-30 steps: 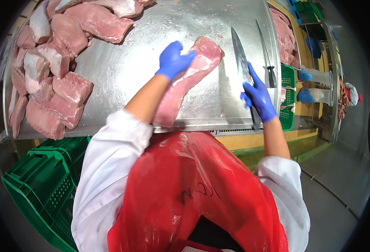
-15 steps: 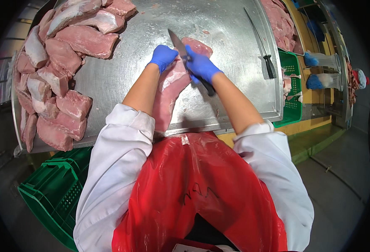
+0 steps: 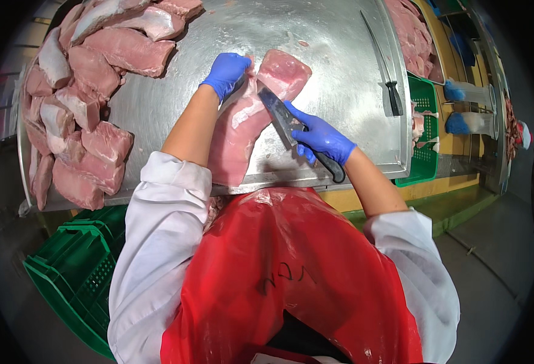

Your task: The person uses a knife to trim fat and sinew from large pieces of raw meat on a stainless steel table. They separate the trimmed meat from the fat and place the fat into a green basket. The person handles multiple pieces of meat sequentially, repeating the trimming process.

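Note:
A long slab of raw pink meat (image 3: 239, 142) lies on the metal table (image 3: 176, 103) in front of me, its thick far end tilted to the right. My left hand (image 3: 225, 75), in a blue glove, is closed on a thin pale strip at the slab's upper left edge. In my blue-gloved right hand (image 3: 323, 138) is a knife (image 3: 277, 115) with a black handle. Its broad blade points up and to the left, with the tip at the slab's right side near the middle. The fingertips of my left hand are partly hidden.
Several raw meat pieces (image 3: 94, 73) are heaped along the table's left side. A sharpening steel (image 3: 379, 57) lies at the right. Beyond that edge stand a green crate (image 3: 423, 109) with trimmings and a tray of meat (image 3: 409, 36). Green crates (image 3: 76, 261) sit below left.
My right hand has drawn the knife down and to the right, away from my left hand. My left hand has shifted slightly left and up, pulling the strip outward.

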`<state>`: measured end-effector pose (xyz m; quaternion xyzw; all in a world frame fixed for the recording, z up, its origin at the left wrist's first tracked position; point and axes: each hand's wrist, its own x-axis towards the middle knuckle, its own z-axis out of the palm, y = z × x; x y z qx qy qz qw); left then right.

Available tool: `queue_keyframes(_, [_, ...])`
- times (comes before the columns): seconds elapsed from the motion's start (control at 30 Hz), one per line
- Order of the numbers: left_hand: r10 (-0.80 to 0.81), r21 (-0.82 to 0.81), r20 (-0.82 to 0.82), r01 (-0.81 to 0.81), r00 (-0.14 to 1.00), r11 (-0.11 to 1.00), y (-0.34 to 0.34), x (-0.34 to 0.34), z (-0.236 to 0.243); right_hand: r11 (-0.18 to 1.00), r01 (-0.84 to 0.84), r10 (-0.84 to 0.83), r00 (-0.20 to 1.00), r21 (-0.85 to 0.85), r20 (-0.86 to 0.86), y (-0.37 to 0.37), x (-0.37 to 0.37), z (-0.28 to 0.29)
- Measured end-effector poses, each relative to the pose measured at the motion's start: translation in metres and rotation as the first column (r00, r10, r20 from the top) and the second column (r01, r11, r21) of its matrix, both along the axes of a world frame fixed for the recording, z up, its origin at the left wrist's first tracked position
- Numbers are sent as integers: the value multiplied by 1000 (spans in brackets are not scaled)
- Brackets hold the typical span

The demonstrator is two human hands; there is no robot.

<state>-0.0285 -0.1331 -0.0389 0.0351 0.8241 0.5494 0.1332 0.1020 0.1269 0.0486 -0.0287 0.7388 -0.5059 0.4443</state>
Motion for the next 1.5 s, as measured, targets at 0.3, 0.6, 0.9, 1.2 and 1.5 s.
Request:
queue_keyframes(0.3, [155, 522, 428, -384, 890, 762, -21, 26, 45, 981, -139, 163, 969, 137, -186, -42, 12, -11])
queue_keyframes(0.6, [36, 876, 240, -233, 970, 422, -60, 67, 68, 979, -176, 194, 958, 100, -210, -94, 1, 3])
queue_keyframes(0.9, [144, 955, 233, -254, 962, 151, -97, 130, 139, 966, -250, 256, 961, 65, -105, -138, 27, -3])
queue_keyframes(1.2, [264, 980, 188, -164, 946, -109, -163, 226, 205, 784, -610, 614, 740, 110, -273, -150, 62, -18])
queue_keyframes(1.5, [482, 900, -154, 324, 862, -292, -183, 398, 289, 608, -774, 762, 506, 177, -404, -97, 90, -10])
